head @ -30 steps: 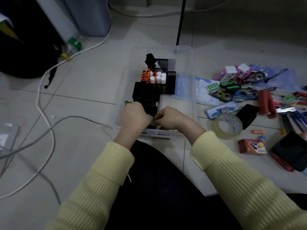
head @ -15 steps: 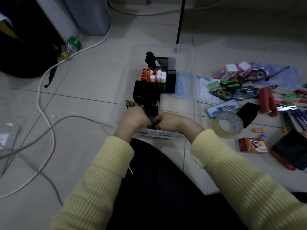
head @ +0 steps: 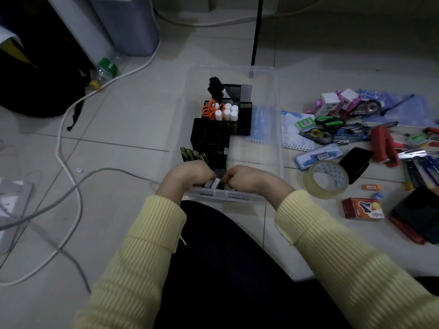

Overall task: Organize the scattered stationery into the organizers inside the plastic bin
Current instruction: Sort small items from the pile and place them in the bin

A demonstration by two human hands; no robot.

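A clear plastic bin (head: 279, 138) lies on the floor in front of me. Inside stand black organizers (head: 206, 137) and a mesh one (head: 244, 122) holding orange scissors (head: 208, 109), white glue sticks (head: 228, 112) and black markers (head: 215, 84). My left hand (head: 187, 175) and my right hand (head: 248, 178) meet at the bin's near end. Both have curled fingers and pinch a small black and white item (head: 213, 183) between them; what it is stays hidden. Green-tipped pens (head: 193, 154) stand just behind my left hand.
Loose stationery covers the floor to the right: a tape roll (head: 325, 179), red stapler (head: 383, 146), green scissors (head: 330, 121), staples box (head: 362, 208), blue notebook (head: 294, 130) and a black case (head: 355, 160). Cables (head: 71, 186) and a bottle (head: 105, 71) lie to the left.
Both hands have drawn back toward the bin's near wall and closer together. The green-tipped pens behind my left hand are now uncovered.
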